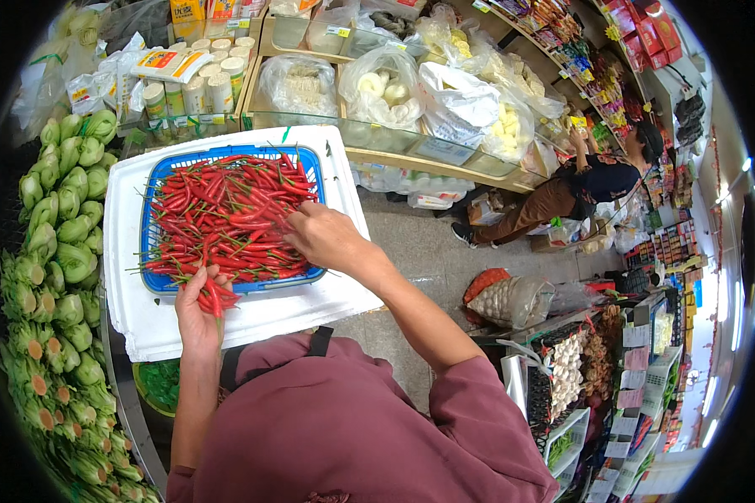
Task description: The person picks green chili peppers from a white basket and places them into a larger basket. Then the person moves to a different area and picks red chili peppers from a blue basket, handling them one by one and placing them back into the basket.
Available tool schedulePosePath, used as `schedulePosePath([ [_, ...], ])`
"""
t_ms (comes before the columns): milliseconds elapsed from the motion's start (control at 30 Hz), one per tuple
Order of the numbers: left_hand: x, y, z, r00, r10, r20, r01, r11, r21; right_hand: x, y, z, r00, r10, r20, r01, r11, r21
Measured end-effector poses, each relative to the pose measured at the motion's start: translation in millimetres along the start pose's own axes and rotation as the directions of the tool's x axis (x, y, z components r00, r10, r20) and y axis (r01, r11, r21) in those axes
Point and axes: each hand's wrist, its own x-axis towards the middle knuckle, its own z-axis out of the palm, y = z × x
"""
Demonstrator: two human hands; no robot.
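Observation:
A blue plastic basket (324, 179) is heaped with slender red chilies (226, 201), many with green stems. It rests on a white foam box lid (346, 188) in front of me. My left hand (195, 308) is at the basket's near left corner, holding a small bunch of red chilies (214, 298) between thumb and fingers. Over the right side of the heap, my right hand (327, 239) has its fingers bent down among the chilies. Its fingertips are partly hidden, so I cannot tell whether it grips any.
Stacked green leafy stem vegetables (56, 302) line the left side. Beyond the basket, a wooden shelf (409, 160) with glass edging holds bagged dry goods. A person (579, 182) stands in the aisle at right. A sack of garlic bulbs (503, 298) sits on the floor (402, 251).

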Motion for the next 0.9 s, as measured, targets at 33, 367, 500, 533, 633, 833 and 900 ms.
schedulePosePath([
  [33, 1, -1, -1, 1.000, 0.011, 0.022, -0.011, 1.000, 0.008, -3, 1, -4, 1.000, 0.012, 0.023, -0.011, 1.000, -0.009],
  [367, 5, -4, -5, 0.999, 0.030, -0.013, -0.030, 1.000, 0.006, -18, 13, -2, 0.986, -0.016, 0.164, 0.032, 0.995, -0.095],
  [500, 4, -6, -6, 0.999, 0.046, -0.025, -0.046, 0.999, 0.001, -16, 18, 8, 0.990, -0.031, 0.136, 0.046, 0.993, -0.109],
  [533, 4, -6, -6, 0.999, 0.054, 0.007, -0.054, 0.998, 0.012, -15, 19, 10, 0.992, -0.042, 0.119, 0.056, 0.992, -0.113],
  [633, 2, -6, -7, 0.997, 0.066, 0.029, -0.067, 0.997, 0.039, -14, 17, 17, 0.987, -0.077, 0.143, 0.091, 0.992, -0.093],
  [833, 0, -6, -6, 0.998, 0.053, 0.020, -0.055, 0.994, 0.098, -14, 14, 23, 0.981, -0.065, 0.182, 0.086, 0.990, -0.109],
  [900, -1, -6, -5, 0.998, 0.058, -0.004, -0.058, 0.992, 0.110, -15, 13, 22, 0.978, -0.075, 0.196, 0.099, 0.988, -0.119],
])
